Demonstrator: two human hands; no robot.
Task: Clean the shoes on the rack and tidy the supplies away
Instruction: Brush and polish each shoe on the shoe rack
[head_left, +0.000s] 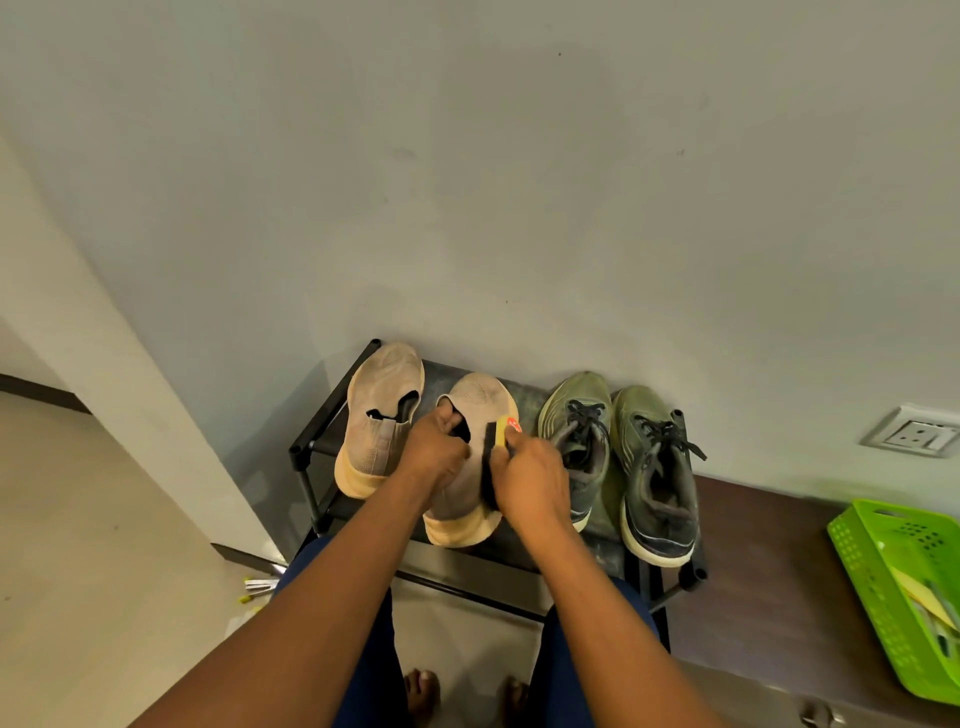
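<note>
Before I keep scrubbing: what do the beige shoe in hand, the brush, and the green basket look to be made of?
Beige shoe: knit fabric upper by its fine woven texture, matte and soiled; pale sole looks like foam or rubber.
Brush: yellow back, probably plastic or wood, with dark bristles; the right hand covers most of it.
Green basket: glossy moulded plastic, with perforated walls.

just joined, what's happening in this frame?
A person is cleaning shoes on a rack. The left hand grips the collar of a beige slip-on to steady it, while the right hand presses a brush against its side. Its mate and two green sneakers sit on the rack. A green basket of supplies sits to the right.
</note>
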